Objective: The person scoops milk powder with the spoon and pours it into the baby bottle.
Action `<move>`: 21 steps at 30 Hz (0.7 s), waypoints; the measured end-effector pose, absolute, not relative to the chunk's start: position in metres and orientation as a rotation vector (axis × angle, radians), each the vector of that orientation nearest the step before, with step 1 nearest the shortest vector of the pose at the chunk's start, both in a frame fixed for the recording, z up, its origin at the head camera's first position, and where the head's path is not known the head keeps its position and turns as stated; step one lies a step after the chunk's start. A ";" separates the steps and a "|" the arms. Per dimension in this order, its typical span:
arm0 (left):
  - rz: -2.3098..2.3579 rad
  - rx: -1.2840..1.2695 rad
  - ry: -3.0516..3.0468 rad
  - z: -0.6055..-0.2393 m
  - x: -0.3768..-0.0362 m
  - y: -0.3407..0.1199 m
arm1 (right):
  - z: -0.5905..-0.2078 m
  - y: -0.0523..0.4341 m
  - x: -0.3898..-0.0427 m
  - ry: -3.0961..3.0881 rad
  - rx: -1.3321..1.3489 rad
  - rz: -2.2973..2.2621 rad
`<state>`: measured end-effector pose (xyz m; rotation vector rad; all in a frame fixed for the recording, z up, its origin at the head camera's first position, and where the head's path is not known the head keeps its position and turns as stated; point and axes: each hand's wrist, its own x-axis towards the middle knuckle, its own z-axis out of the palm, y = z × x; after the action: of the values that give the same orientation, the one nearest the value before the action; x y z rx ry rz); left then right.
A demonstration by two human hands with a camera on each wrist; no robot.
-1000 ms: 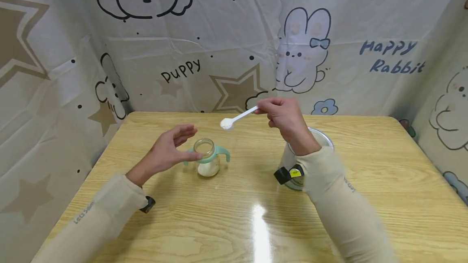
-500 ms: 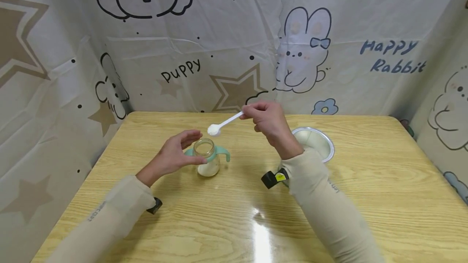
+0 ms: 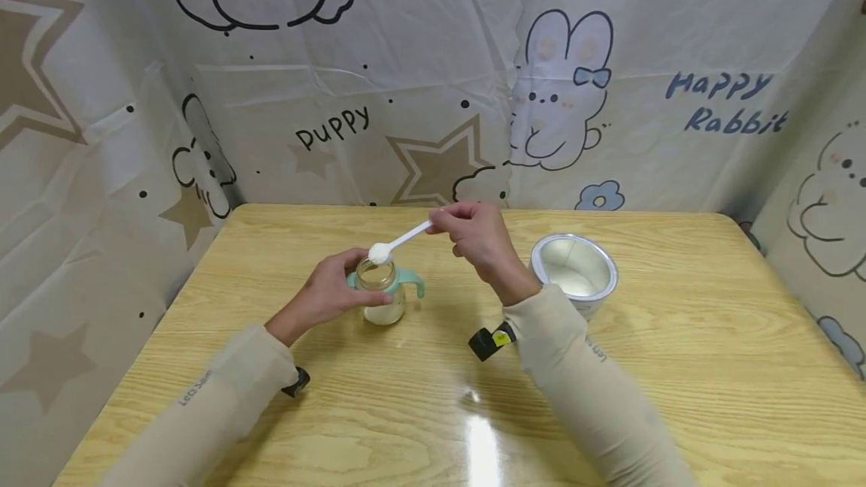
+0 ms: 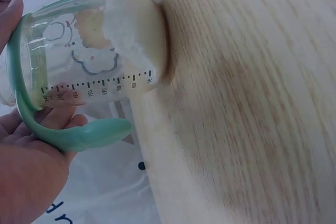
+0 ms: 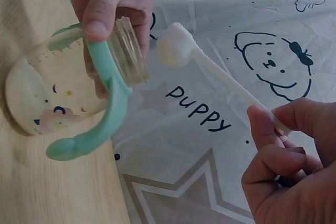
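Item, nearest: pale wood-grain desk (image 3: 433, 412), glossy, bearing all the rest. On it, taken here as landmark, a small clear glass baby bottle with mint-green handles (image 3: 383, 293), upright, mouth uncovered, white powder settled in its lower part, graduation marks along the side (image 4: 100, 82). Left hand (image 3: 331, 293): on the bottle's left, thumb and fingers wrapped about the neck and green collar, steadying it on the desk. White plastic measuring spoon (image 3: 399, 241): bowl heaped with white powder, poised just above the bottle's mouth, not yet tipped; handle slanting up and to the right of the bottle. Right hand (image 3: 473, 235): right of the bottle and above it, pinching the end of the spoon handle between thumb and fingertips. Round silver metal tin (image 3: 573, 270): open, well to the right of the bottle, powder showing inside. Behind the bottle: cream cartoon-printed backdrop cloth (image 3: 433, 81). Step judged in hand: bringing a scoop of powder to the bottle. Next move calls for centring the bowl over the narrow mouth, then a slow roll of the wrist, the left hand holding firm, lest powder spill on the rim.
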<state>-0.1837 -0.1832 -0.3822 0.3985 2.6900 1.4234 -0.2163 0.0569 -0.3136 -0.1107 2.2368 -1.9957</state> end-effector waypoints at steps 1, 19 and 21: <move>1.414 0.400 2.694 -0.382 -0.184 -0.183 | -0.314 0.056 -0.216 2.239 -0.110 -1.990; 1.442 0.412 2.665 -0.384 -0.182 -0.186 | -0.328 0.049 -0.208 2.323 -0.218 -1.843; 1.439 0.413 2.668 -0.384 -0.182 -0.187 | -0.328 0.049 -0.207 2.317 -0.220 -1.833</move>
<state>-0.1817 -0.1865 -0.3840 0.4128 2.6676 1.4390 -0.2071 0.0491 -0.3282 -0.2196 2.3166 -1.8333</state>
